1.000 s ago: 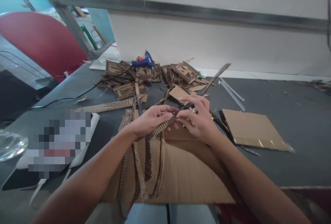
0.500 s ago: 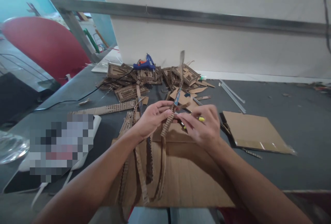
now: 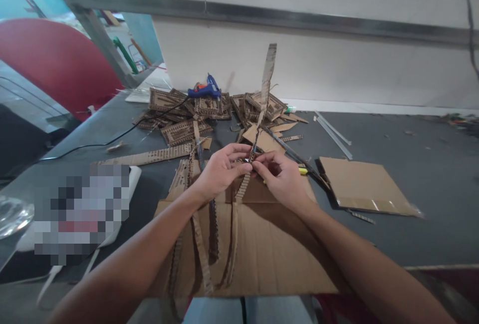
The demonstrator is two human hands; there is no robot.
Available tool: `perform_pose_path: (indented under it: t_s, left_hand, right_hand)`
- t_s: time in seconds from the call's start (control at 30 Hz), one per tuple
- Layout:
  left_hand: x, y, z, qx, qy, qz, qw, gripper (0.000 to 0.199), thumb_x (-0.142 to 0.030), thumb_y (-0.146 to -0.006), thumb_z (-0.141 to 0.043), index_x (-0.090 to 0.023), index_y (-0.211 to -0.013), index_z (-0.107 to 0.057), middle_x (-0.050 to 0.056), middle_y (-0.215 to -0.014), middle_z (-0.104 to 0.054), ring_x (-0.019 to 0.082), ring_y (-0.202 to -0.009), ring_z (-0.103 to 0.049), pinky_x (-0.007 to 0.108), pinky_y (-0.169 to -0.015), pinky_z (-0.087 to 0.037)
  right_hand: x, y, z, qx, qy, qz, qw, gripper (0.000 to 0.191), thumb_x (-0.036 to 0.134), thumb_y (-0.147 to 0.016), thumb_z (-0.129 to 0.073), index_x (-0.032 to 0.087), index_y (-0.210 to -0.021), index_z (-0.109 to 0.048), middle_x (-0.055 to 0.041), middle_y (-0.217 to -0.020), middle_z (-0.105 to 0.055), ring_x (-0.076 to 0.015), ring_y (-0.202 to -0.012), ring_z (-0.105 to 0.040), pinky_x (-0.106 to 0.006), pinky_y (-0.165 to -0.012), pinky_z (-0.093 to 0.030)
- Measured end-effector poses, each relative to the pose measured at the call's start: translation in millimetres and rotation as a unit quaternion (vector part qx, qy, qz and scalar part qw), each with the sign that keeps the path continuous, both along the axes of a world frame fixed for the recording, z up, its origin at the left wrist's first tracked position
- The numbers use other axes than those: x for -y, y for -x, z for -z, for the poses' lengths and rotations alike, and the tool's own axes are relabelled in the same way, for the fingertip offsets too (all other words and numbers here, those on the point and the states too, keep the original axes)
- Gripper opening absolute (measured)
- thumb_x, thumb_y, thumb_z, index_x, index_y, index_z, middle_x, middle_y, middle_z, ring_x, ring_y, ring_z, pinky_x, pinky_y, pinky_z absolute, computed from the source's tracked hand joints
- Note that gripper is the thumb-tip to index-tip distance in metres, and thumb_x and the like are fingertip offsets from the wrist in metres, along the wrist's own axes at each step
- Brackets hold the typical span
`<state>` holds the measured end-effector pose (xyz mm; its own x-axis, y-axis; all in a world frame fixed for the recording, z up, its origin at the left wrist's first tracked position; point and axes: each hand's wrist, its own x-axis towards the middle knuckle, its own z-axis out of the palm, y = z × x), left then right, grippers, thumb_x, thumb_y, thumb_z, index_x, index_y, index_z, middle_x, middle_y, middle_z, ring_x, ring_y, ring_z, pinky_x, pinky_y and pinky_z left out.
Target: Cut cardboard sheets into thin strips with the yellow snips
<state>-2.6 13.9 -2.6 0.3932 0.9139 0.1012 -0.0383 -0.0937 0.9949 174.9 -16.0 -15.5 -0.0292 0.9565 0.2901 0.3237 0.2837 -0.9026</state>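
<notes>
A narrow strip of corrugated cardboard [image 3: 244, 187] with exposed ridges is pinched between the thumb and fingers of my left hand [image 3: 224, 170]. My right hand [image 3: 281, 173] grips the same strip from the other side, its thumb almost touching the left thumb. Above the fingers, a flat torn length of cardboard [image 3: 268, 67] rises toward the wall. Below, the strip hangs down over a large cardboard sheet [image 3: 280, 249]. Part of a yellow tool [image 3: 302, 170] shows behind my right hand; the hand hides the rest. More loose strips [image 3: 202, 254] lie under my left forearm.
A blue glue gun [image 3: 205, 88] rests on a pile of small ridged cardboard panels [image 3: 187, 132], its black cord running left. Clear glue sticks [image 3: 334, 134] and a cardboard piece [image 3: 370, 184] are at right. A white device [image 3: 130, 189] lies at left.
My right hand has moved left, closing in on my left hand at the strip. The upper length of cardboard now stands taller and shows its broad face. The view has shifted slightly.
</notes>
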Motion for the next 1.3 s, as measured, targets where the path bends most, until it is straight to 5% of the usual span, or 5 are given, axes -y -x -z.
perform_pose_path:
  t_s: [0.63, 1.03, 1.3]
  left_hand:
    - [2.9, -2.7, -0.4, -0.026, 0.022, -0.007, 0.999, 0.052, -0.026, -0.077, -0.077, -0.013, -0.122, -0.055, 0.015, -0.115, -0.070, 0.019, -0.090, -0.070, 0.032, -0.081, -0.057]
    - [2.5, -4.6, 2.5, -0.001, 0.020, -0.002, 1.000, 0.049, -0.025, -0.076, -0.077, -0.013, -0.119, -0.056, 0.013, -0.109, -0.071, 0.023, -0.104, -0.067, 0.033, -0.085, -0.056]
    - [2.2, -3.8, 3.5, 0.013, 0.035, 0.008, 0.999, 0.050, -0.024, -0.074, -0.078, -0.012, -0.117, -0.056, 0.013, -0.111, -0.070, 0.025, -0.110, -0.065, 0.036, -0.090, -0.055]
  right_hand:
    - [-2.3, 0.0, -2.8, 0.054, -0.013, -0.015, 0.998, 0.020, 0.037, -0.091, -0.056, 0.019, -0.082, -0.058, 0.0002, -0.064, -0.058, -0.0125, -0.056, -0.050, -0.025, -0.052, -0.039]
    - [-3.4, -1.5, 1.3, 0.197, -0.225, 0.035, 0.954, 0.007, 0.020, -0.092, -0.054, 0.021, -0.085, -0.054, 0.0000, -0.074, -0.060, -0.0127, -0.059, -0.052, -0.026, -0.057, -0.041]
    - [-5.3, -5.9, 2.2, 0.255, -0.249, 0.040, 0.933, 0.005, 0.020, -0.093, -0.052, 0.021, -0.088, -0.053, -0.0004, -0.074, -0.058, -0.0148, -0.062, -0.054, -0.027, -0.057, -0.039]
